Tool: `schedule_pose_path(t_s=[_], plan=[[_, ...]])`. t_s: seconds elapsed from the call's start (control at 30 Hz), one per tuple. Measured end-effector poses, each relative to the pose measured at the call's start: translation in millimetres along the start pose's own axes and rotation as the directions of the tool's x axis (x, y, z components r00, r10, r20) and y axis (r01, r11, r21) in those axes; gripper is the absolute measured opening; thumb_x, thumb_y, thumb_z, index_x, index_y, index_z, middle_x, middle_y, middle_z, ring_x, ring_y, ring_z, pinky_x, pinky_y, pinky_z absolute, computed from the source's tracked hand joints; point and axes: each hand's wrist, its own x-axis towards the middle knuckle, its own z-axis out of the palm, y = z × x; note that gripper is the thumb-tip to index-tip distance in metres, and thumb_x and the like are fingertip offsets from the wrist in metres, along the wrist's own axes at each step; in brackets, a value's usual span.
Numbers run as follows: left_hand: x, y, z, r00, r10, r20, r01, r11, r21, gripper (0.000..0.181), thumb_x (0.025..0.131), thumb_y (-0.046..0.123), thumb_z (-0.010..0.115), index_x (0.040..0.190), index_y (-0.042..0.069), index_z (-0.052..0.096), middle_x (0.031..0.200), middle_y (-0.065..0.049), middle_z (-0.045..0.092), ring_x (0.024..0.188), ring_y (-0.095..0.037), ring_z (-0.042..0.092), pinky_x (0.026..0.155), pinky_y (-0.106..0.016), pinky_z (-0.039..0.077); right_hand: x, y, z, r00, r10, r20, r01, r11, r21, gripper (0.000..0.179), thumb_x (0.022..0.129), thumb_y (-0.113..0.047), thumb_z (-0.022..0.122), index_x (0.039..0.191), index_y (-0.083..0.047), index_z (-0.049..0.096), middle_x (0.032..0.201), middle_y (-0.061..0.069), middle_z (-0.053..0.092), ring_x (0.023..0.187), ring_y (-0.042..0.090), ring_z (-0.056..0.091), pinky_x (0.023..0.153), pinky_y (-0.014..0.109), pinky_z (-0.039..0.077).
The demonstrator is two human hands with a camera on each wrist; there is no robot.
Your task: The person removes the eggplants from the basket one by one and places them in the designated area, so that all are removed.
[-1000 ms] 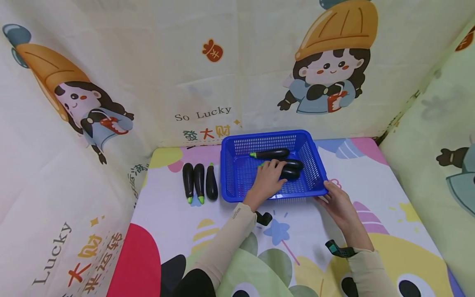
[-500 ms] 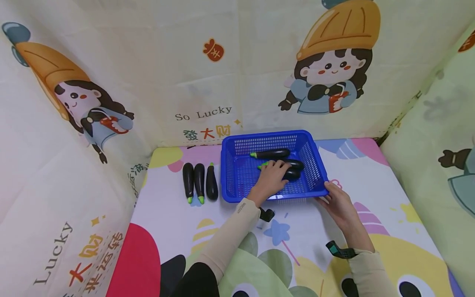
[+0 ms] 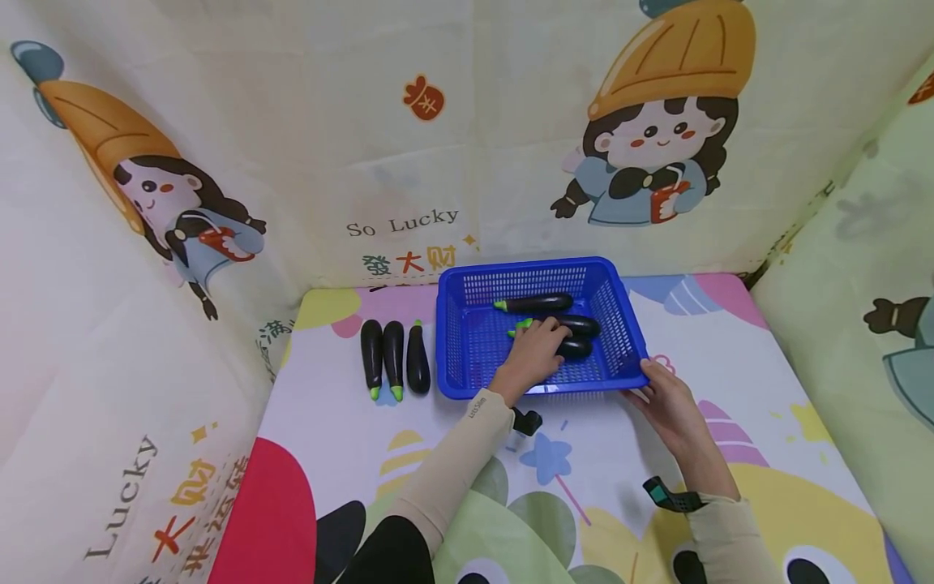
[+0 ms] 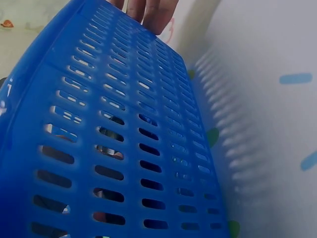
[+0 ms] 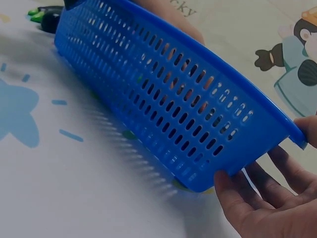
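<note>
the blue basket [image 3: 470, 349] sits on the table [image 3: 584, 438], near its far edge. from where i stand, three eggplants lie in it, green ends toward the person's left: a rear eggplant [image 3: 540, 303], a middle eggplant [image 3: 584, 326] and a front eggplant [image 3: 578, 349].

left hand [image 3: 534, 353]: inside the basket, reaching over the near side. fingers lie over the middle and front eggplants, thumb on the near side of the front one. i cannot tell whether they are clamped on it or only rest there; the left wrist view shows the basket's perforated outer wall instead.

right hand [image 3: 670, 405]: clamped on the basket at its near right corner, thumb at the rim, fingers underneath.

outside the basket, just beside its left wall, three more eggplants [image 3: 394, 357] stand in a row. two point their green ends toward the person; the one nearest the basket points away.
</note>
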Motion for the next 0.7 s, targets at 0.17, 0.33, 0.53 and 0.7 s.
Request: schedule_pose_path(t_s=[0.17,0.33,0.53,0.7], plan=[[-1.3,1.7,-0.9,1.000,-0.014,0.022,0.014,1.000,-0.015,0.049,0.101,0.030,0.070,0.148,0.027,0.057,0.149,0.002,0.059,0.137,-0.024,0.056,0.114,-0.055,0.048,-0.7,-0.1,0.3,1.000,0.005,-0.005,-0.005,1.000,0.002,0.049,0.110,-0.030,0.051,0.158,-0.018,0.045,0.135,-0.013,0.064,0.124,0.007,0.061,0.096,0.025,0.059],[-2.5,2.4,-0.5,0.998,-0.020,0.062,0.023,0.998,-0.051,0.049,0.101,0.028,0.069,0.149,0.025,0.056,0.148,0.002,0.061,0.137,-0.021,0.058,0.112,-0.049,0.051,-0.2,-1.2,0.9,1.000,0.015,-0.018,-0.015,1.000,0.002,0.047,0.110,-0.031,0.051,0.156,-0.021,0.048,0.134,-0.014,0.065,0.125,0.006,0.061,0.096,0.024,0.059],[-2.0,1.3,1.2,0.998,-0.003,0.070,0.008,0.997,-0.074,0.048,0.102,0.025,0.069,0.149,0.024,0.056,0.144,0.001,0.064,0.130,-0.018,0.062,0.111,-0.038,0.052,-0.3,-1.4,0.9,1.000,0.014,-0.012,-0.014,1.000,-0.006,0.047,0.110,-0.031,0.051,0.156,-0.022,0.048,0.133,-0.015,0.065,0.125,0.006,0.061,0.097,0.024,0.058],[-2.7,1.2,1.5,0.997,0.016,0.076,-0.009,0.996,-0.087,0.047,0.102,0.025,0.068,0.148,0.024,0.057,0.142,0.002,0.065,0.127,-0.016,0.064,0.110,-0.035,0.053,-1.5,-1.2,1.8,1.000,0.014,-0.009,-0.014,1.000,-0.003,0.041,0.110,-0.031,0.051,0.150,-0.024,0.054,0.131,-0.015,0.066,0.124,0.006,0.061,0.097,0.024,0.059]])
